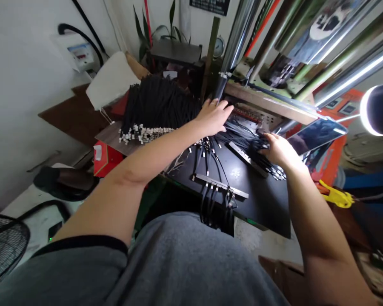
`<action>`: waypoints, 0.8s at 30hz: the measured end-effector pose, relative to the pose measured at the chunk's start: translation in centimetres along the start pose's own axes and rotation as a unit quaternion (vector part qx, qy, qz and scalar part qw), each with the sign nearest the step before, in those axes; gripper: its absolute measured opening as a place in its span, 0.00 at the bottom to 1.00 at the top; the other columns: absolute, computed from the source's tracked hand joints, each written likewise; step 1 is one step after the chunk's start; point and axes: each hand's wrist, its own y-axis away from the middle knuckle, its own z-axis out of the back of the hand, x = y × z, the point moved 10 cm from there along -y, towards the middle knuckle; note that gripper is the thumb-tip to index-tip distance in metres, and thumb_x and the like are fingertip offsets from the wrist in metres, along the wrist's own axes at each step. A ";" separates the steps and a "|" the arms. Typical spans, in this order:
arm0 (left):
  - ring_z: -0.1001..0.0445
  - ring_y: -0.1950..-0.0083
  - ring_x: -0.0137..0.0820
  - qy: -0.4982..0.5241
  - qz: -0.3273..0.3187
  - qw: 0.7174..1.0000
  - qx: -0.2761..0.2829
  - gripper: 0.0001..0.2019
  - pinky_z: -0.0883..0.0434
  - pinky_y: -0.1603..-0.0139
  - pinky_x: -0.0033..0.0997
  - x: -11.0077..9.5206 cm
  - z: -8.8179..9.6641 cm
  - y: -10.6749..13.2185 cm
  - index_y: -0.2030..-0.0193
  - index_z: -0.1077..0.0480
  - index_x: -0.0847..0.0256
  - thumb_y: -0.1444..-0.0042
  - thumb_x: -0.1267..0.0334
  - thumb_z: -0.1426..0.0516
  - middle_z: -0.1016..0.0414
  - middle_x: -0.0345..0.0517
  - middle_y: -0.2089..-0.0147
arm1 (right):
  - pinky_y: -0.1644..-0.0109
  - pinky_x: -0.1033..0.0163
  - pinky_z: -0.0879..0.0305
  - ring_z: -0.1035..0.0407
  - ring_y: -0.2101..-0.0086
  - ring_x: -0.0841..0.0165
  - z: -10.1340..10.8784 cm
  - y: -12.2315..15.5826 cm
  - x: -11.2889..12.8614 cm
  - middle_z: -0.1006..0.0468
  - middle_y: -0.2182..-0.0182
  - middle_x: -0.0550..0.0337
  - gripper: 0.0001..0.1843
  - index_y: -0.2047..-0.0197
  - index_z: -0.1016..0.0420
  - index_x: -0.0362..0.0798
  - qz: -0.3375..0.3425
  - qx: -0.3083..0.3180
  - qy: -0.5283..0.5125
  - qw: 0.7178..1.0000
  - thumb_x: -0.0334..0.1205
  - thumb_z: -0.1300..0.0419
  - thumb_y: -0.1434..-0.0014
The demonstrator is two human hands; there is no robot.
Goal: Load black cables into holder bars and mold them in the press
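While the bare left hand (214, 115) spreads palm-down over the far left part of the black tabletop (268, 199), its fingers apart and loosely bent, the bare right hand (276, 148) curls at a bundle of thin black cables with pale metal ends (245, 135) toward the right edge. I cannot tell whether the right fingers close on any strands, since their tips are lost among them, nor whether the left touches any; perhaps its spread serves to steady them. Near the front edge lies a long grey slotted metal bar (221, 186), its cables draping over that edge, presumably seated there to keep the ends evenly spaced. A second grey metal bar (247, 159) lies aslant nearer the right edge, just beside the bundle. Beyond the left edge, a thick black cable pile (166, 102) lies with its pale ends facing the person, probably for easy picking.
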 end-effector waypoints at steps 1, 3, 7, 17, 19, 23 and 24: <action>0.30 0.42 0.47 -0.013 -0.012 1.000 0.023 0.24 0.35 0.38 0.49 0.4 0.3 1.5 0.42 0.30 0.67 0.46 0.65 0.34 0.29 0.59 0.43 | 0.50 0.51 0.31 0.27 0.55 0.53 -0.2 1.7 0.9 0.22 0.55 0.41 0.21 0.50 0.24 0.40 0.012 0.006 -0.018 1.000 0.38 0.36 0.46; 0.25 0.52 0.38 0.039 -0.037 0.993 0.103 0.11 0.30 0.46 0.40 0.6 -0.1 5.6 0.51 0.25 0.63 0.39 0.61 0.39 0.23 0.49 0.54 | 0.54 0.54 0.29 0.26 0.59 0.58 -0.6 5.8 3.5 0.21 0.59 0.48 0.15 0.52 0.24 0.45 0.044 0.037 -0.087 0.995 0.40 0.37 0.42; 0.27 0.47 0.36 0.105 -0.120 0.968 0.195 0.14 0.31 0.43 0.36 -1.7 -3.2 14.0 0.46 0.28 0.61 0.39 0.64 0.40 0.25 0.48 0.48 | 0.53 0.57 0.29 0.27 0.58 0.63 -1.1 12.7 10.5 0.23 0.57 0.53 0.12 0.49 0.26 0.51 0.125 0.139 -0.238 0.953 0.35 0.45 0.34; 0.32 0.42 0.42 0.065 -0.131 0.976 0.158 0.21 0.35 0.39 0.46 -3.1 -7.8 17.2 0.37 0.36 0.60 0.36 0.63 0.43 0.29 0.51 0.42 | 0.48 0.59 0.28 0.30 0.51 0.62 0.3 18.5 14.7 0.29 0.47 0.51 0.27 0.36 0.36 0.51 0.113 0.256 -0.319 0.906 0.46 0.38 0.36; 0.31 0.44 0.42 0.054 -0.132 0.979 0.145 0.19 0.34 0.42 0.44 -3.1 -7.8 17.1 0.39 0.33 0.60 0.35 0.63 0.43 0.27 0.51 0.45 | 0.49 0.61 0.28 0.29 0.52 0.64 -0.3 19.6 16.8 0.27 0.49 0.53 0.19 0.40 0.32 0.50 0.147 0.297 -0.313 0.890 0.40 0.42 0.33; 0.30 0.51 0.40 0.045 -0.139 0.980 0.138 0.12 0.34 0.48 0.41 -3.3 -7.7 16.5 0.47 0.27 0.59 0.34 0.63 0.45 0.25 0.48 0.53 | 0.58 0.63 0.29 0.30 0.62 0.68 0.2 19.4 18.5 0.25 0.59 0.55 0.14 0.54 0.27 0.47 0.203 0.309 -0.275 0.888 0.28 0.53 0.30; 0.29 0.52 0.39 0.053 -0.140 0.978 0.144 0.12 0.34 0.49 0.40 -3.4 -7.8 16.3 0.48 0.26 0.58 0.34 0.63 0.46 0.25 0.48 0.54 | 0.58 0.62 0.30 0.30 0.62 0.67 0.9 18.8 18.2 0.25 0.59 0.54 0.14 0.53 0.27 0.46 0.217 0.278 -0.246 0.903 0.29 0.53 0.30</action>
